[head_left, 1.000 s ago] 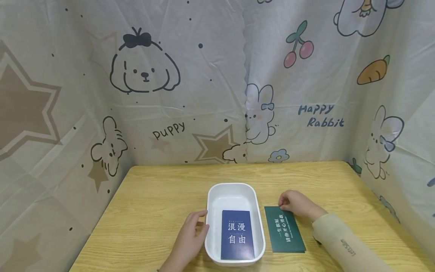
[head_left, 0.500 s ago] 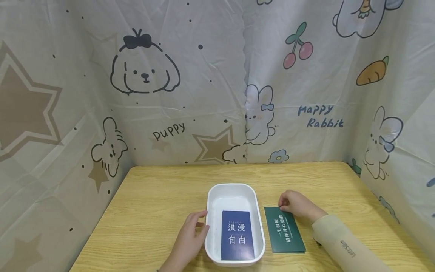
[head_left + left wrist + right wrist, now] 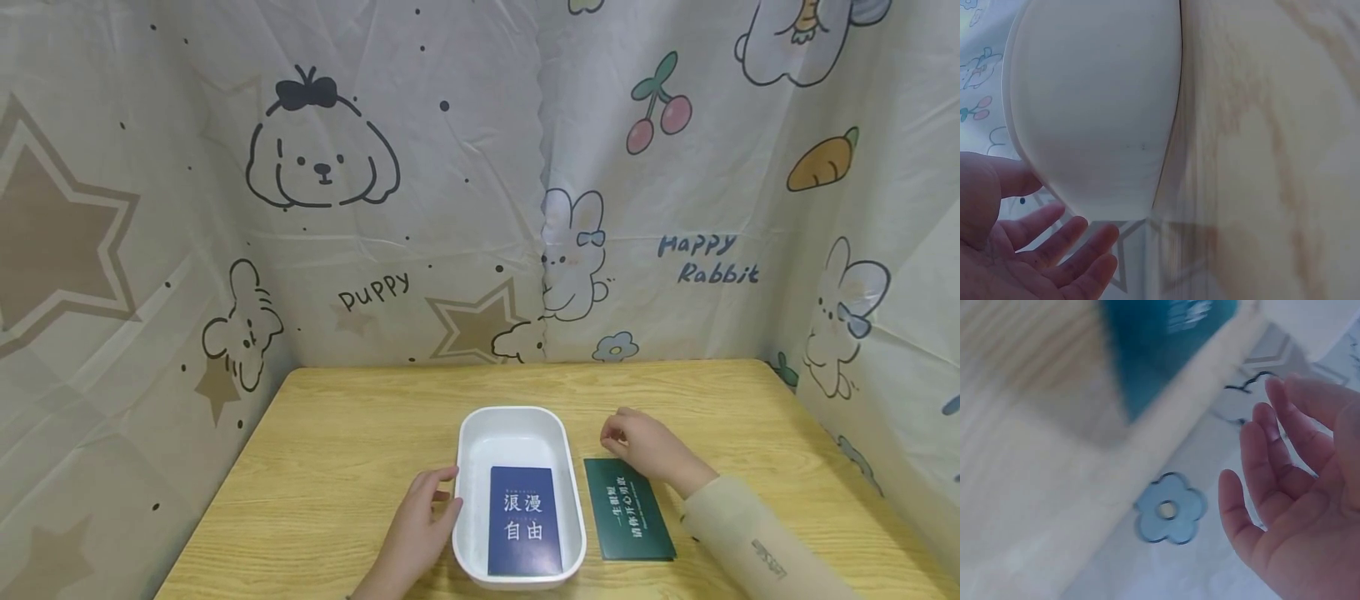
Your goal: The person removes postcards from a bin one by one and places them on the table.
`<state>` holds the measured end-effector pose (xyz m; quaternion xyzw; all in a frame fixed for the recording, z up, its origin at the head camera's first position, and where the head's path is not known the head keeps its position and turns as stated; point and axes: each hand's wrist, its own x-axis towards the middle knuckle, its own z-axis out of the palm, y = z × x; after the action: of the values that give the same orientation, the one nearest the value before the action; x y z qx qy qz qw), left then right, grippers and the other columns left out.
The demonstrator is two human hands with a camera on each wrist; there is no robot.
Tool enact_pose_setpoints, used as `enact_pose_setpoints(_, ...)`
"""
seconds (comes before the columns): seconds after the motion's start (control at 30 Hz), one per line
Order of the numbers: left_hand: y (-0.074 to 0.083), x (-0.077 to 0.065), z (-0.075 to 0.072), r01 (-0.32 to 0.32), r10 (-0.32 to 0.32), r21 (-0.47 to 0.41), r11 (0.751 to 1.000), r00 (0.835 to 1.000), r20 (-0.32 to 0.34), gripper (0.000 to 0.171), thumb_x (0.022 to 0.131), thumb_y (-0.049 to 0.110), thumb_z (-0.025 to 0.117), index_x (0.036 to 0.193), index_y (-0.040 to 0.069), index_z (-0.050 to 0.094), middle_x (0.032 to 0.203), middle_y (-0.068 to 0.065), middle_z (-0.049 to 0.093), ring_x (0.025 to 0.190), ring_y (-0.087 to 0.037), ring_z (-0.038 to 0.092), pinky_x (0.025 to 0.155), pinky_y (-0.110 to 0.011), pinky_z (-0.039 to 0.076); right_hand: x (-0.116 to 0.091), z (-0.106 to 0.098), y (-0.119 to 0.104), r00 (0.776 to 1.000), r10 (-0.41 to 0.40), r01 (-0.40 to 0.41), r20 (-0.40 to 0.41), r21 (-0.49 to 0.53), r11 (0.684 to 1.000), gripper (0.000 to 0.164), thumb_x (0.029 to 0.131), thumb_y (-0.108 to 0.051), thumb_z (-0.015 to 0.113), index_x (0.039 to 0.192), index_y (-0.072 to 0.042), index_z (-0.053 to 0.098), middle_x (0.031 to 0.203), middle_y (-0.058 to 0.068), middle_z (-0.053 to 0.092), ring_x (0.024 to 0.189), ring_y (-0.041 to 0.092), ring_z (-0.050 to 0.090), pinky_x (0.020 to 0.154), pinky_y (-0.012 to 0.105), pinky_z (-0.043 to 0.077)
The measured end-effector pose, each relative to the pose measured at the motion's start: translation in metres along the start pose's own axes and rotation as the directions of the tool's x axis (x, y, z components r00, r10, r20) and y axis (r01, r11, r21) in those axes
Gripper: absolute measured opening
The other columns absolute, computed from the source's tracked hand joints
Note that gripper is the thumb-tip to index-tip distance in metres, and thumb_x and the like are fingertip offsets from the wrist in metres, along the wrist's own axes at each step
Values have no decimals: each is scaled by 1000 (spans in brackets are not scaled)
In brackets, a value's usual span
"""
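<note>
White tray (image 3: 517,450), blue card (image 3: 525,518) inside, head view only

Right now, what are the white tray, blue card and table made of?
White tray: probably smooth plastic, with a rounded, even rim.
Blue card: likely smooth paper or cardboard, flat with white print.
Table: smooth wood, or printed wood-look covering; yellowish grain lines show.

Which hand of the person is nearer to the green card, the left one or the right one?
The right. The right hand is at the far end of the green card; the left hand is across the white tray, at its left side.
</note>
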<state>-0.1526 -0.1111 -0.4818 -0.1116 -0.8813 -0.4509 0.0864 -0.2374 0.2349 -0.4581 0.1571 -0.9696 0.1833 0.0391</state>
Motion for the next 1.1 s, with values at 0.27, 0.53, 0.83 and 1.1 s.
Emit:
enact_pose_setpoints(0.27,-2,-1,-2,4,-4,-2,1000,1000,-12,36,89,14,63,124,10,59,122,-6,60,98,-25,59,83,-46,52,-2,-7,-35,983,-148,149,-105,-4,989,5,85,-20,69,86,-15,69,80,-8,57,77,9,54,71,33,56)
enact_pose_setpoints(0.53,-2,-1,-3,-25,25,0,1000,1000,-5,34,88,13,64,122,9,60,121,-6,61,98,-25,60,84,-48,52,1,-5,-58,957,-252,245,-143,-68,967,7,82,-20,72,89,-18,71,86,-7,62,84,11,58,77,35,56)
enact_pose_setpoints(0.83,-3,-1,-2,-2,2,-4,1000,1000,12,33,89,13,63,122,11,60,122,-5,61,97,-23,59,83,-46,52,6,1,-74,948,-306,298,-87,-88,950,14,83,-23,72,93,-14,73,90,-2,67,87,16,58,81,42,53)
enact_pose_setpoints(1.1,-2,-1,-2,25,-24,-21,999,999,26,33,89,13,63,122,11,59,122,-6,60,96,-23,60,82,-45,51,4,12,-87,947,-321,322,18,-93,942,21,83,-28,71,96,-12,73,93,2,68,88,19,55,82,44,52)
